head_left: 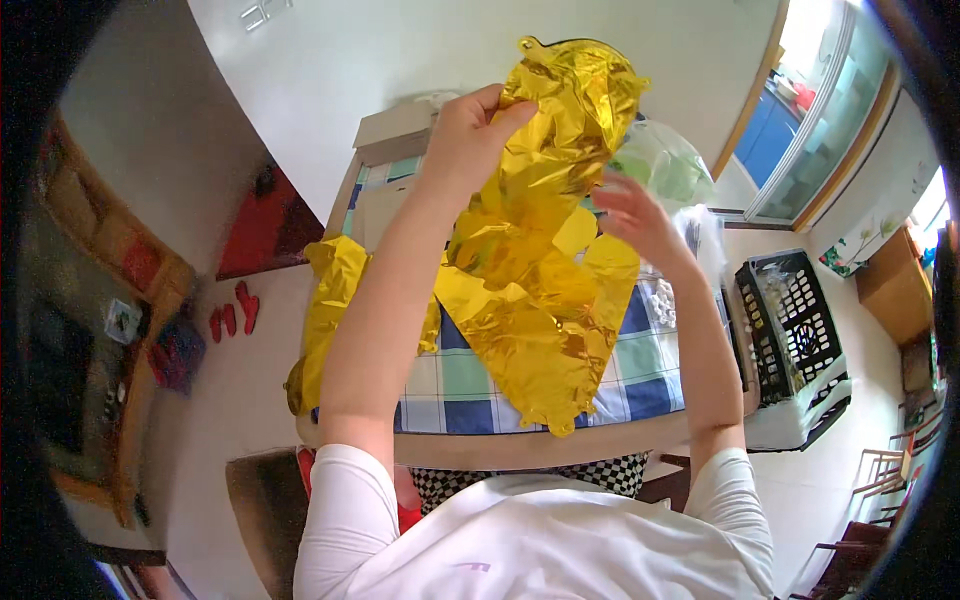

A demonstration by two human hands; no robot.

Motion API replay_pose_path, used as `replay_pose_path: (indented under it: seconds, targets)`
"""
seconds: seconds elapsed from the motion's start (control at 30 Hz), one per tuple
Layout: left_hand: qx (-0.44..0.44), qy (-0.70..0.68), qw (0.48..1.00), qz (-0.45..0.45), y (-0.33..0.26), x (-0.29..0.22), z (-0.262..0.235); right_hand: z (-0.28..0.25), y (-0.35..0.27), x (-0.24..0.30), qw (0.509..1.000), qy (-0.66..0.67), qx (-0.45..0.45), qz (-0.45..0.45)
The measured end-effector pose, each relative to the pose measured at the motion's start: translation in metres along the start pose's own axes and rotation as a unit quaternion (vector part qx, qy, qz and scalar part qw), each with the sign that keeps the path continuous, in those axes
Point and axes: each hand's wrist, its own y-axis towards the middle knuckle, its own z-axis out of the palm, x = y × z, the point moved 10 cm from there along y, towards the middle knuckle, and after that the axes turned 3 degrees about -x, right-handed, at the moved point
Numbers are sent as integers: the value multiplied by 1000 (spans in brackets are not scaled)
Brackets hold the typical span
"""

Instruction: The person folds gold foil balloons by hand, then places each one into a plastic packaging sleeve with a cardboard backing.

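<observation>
My left hand [468,138] is closed on the edge of a flat, crinkled gold foil balloon [570,110], thumb on its front face. The balloon is lifted above the table and has small holed tabs at its top corners. My right hand [643,222] hovers beside its right edge, slightly blurred, fingers apart and apparently holding nothing. Below, more gold foil [545,350] tapers toward the table's front edge; whether it belongs to the same balloon I cannot tell. Another crumpled gold foil piece [338,285] lies at the table's left, partly behind my left forearm.
A checked blue, green and white cloth [640,350] covers the table. Clear plastic bags [665,165] lie at its far right, near small white pieces [662,302]. A cardboard box [392,128] stands at the back left. To the right is a black plastic crate [795,325].
</observation>
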Motion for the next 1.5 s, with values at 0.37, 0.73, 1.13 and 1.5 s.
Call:
replay_pose_path:
  seconds: [0.37, 0.73, 1.13, 1.5]
  targets:
    - [-82, 142, 982, 98, -6, -39, 0, 15, 14, 52, 998, 44, 9, -42]
    - [55, 166, 985, -9, -75, -11, 20, -22, 42, -135, 904, -399, -137, -71]
    - [193, 222, 954, 52, -272, 161, 63, 7, -3, -189, 849, -518, -99, -16]
    - [232, 281, 928, 72, -283, 183, 64, 36, -123, -164, 883, -457, -105, -11]
